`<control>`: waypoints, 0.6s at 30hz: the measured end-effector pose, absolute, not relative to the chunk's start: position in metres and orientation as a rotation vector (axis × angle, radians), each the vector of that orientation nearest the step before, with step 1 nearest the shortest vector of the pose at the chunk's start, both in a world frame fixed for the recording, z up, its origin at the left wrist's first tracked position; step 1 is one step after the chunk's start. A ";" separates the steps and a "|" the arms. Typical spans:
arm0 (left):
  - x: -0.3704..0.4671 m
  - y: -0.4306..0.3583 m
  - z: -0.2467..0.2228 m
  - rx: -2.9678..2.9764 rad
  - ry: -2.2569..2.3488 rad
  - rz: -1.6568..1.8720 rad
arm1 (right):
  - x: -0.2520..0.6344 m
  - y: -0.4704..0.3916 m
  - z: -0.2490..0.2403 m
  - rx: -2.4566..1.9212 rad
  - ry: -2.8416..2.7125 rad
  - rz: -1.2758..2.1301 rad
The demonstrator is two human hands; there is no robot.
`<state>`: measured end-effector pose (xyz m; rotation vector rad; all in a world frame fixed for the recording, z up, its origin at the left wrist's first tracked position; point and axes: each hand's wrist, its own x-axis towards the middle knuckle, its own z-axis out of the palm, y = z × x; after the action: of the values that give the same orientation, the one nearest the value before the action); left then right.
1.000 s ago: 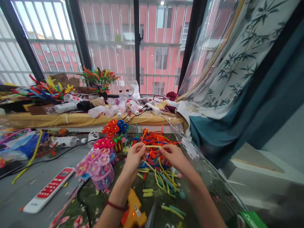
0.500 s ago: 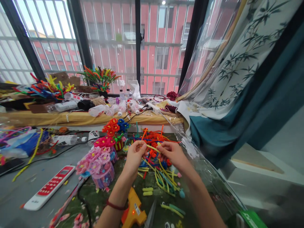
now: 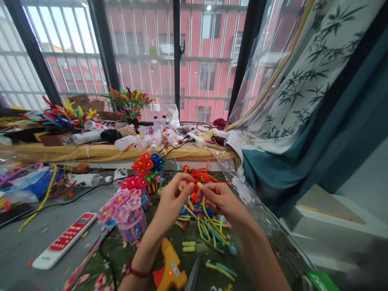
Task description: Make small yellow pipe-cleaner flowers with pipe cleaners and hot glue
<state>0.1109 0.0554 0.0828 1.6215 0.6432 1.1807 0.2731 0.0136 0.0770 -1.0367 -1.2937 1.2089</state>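
My left hand and my right hand are raised close together over the green mat, fingertips pinched. A short yellow pipe cleaner shows at the right fingertips. Another bit of yellow peeks out by the left thumb and fingers; most of the piece is hidden by the hands. Beneath them lie loose yellow and green pipe cleaners and a tangle of orange ones. Two short yellow pieces rest nearer me, above a yellow glue gun and scissors.
Left of my hands stand pipe-cleaner flowers in pink, red and blue. A white and red remote-like device lies on the grey table, with a black cable behind it. Plastic bottles crowd the windowsill. A teal curtain hangs at right.
The yellow pipe cleaner, earlier stretched visibly between both hands, is now mostly hidden by the fingers. My left hand has turned and its fingers have curled over more. The view has shifted slightly.
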 end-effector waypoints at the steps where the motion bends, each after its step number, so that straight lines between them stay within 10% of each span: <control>1: 0.110 0.053 0.086 1.686 0.648 1.148 | 0.274 0.012 0.078 -1.025 -1.307 1.235; 10: 0.108 0.042 0.099 1.872 0.745 1.171 | 0.274 0.004 0.087 -1.002 -1.391 1.126; 18: 0.110 0.040 0.097 1.709 0.804 1.286 | 0.260 -0.006 0.093 -1.134 -1.669 -0.003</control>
<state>0.1098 0.0405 0.0973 1.7090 0.8036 1.2856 0.2595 -0.0059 0.0926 -1.1338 -1.6690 -0.0030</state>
